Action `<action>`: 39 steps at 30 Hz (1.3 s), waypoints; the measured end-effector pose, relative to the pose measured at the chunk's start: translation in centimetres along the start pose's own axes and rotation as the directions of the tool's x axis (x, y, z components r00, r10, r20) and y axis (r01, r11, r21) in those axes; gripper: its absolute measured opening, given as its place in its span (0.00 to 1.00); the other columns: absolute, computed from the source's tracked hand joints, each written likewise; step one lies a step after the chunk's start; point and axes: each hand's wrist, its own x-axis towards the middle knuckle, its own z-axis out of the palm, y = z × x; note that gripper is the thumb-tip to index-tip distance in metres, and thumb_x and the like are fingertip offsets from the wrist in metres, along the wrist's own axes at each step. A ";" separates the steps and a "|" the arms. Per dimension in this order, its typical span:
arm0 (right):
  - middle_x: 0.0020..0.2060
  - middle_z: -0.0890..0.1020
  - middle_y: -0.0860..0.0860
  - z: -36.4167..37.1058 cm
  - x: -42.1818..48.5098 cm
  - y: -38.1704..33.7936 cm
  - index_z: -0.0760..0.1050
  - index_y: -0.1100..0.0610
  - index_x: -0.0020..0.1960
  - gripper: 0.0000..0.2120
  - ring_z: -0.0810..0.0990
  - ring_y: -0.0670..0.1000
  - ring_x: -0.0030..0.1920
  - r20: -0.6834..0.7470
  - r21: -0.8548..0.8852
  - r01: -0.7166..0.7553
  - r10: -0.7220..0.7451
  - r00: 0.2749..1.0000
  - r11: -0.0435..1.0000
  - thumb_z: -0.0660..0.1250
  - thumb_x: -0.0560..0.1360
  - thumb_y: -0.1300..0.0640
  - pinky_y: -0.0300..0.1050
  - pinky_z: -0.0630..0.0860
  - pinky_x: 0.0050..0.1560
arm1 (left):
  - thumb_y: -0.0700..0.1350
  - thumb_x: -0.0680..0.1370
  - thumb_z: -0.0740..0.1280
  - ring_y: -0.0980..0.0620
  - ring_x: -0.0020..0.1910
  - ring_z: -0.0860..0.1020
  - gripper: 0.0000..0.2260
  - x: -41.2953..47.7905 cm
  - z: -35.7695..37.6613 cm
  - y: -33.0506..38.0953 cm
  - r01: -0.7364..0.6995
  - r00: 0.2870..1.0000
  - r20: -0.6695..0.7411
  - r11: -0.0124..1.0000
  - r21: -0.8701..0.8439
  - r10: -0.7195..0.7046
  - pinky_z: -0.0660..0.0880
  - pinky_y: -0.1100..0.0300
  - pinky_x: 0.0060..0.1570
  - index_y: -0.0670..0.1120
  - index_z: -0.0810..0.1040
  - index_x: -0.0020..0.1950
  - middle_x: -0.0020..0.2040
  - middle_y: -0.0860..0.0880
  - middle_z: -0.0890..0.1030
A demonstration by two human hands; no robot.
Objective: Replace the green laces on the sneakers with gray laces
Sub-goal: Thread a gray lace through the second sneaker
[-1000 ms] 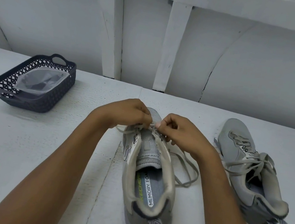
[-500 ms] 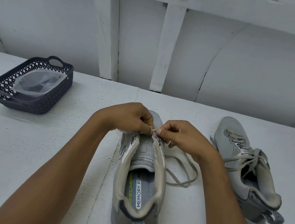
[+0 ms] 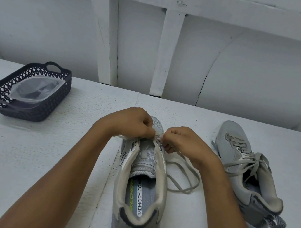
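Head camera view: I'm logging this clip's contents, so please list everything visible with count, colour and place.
middle sneaker: 1, gray, centre of the table between the forearms, heel toward the camera, mostly unlaced
right sneaker: 1, gray, on the table to the right, laced and tied
lace: 1, light gray, threaded near the middle sneaker's toe, the rest looping on the table to its right
basket: 1, dark with lattice walls, far left of the table
plastic bag: 1, clear, inside the basket; contents unclear
table: 1, white, under everything
wall: 1, white, panelled, behind the table
left hand: 1, fingers pinch the lace at the sneaker's front
right hand: 1, fingers pinch the lace beside the left hand
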 end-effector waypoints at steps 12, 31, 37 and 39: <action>0.35 0.84 0.49 -0.8 0.1 -0.6 0.79 0.55 0.42 0.08 0.76 0.44 0.34 0.057 -0.081 0.022 -0.017 0.998 0.996 0.72 0.75 0.51 0.37 0.69 0.34 | 0.38 0.76 0.65 0.52 0.38 0.74 0.05 -0.3 -1.2 -1.5 -0.023 1.000 0.003 0.964 -0.264 0.025 0.71 0.57 0.42 0.41 0.81 0.47 0.40 0.44 0.80; 0.27 0.75 0.46 -1.4 -0.1 -0.6 0.74 0.54 0.34 0.16 0.73 0.46 0.31 0.052 -0.184 -0.055 0.065 0.997 0.981 0.71 0.76 0.48 0.41 0.67 0.36 | 0.50 0.76 0.72 0.62 0.32 0.72 0.08 -3.3 -2.2 -4.3 0.031 0.992 0.127 0.998 -0.050 -0.025 0.67 0.62 0.38 0.47 0.81 0.42 0.33 0.57 0.78; 0.35 0.79 0.45 -0.9 -0.8 -0.6 0.76 0.55 0.41 0.08 0.75 0.45 0.37 -0.211 -0.301 0.050 -0.118 0.970 0.952 0.71 0.76 0.54 0.41 0.68 0.38 | 0.48 0.79 0.68 0.52 0.41 0.78 0.07 -3.8 -2.8 -6.7 0.134 0.933 -0.320 0.984 -0.113 -0.164 0.75 0.53 0.44 0.46 0.78 0.44 0.39 0.54 0.81; 0.35 0.78 0.45 -0.6 -1.3 -1.2 0.76 0.54 0.41 0.06 0.75 0.45 0.37 -0.273 -0.309 0.083 -0.172 0.947 0.947 0.70 0.76 0.55 0.40 0.68 0.38 | 0.46 0.79 0.67 0.51 0.43 0.78 0.05 -4.2 -3.0 -7.8 0.194 0.903 -0.384 0.980 -0.033 -0.192 0.77 0.51 0.47 0.49 0.78 0.44 0.44 0.51 0.81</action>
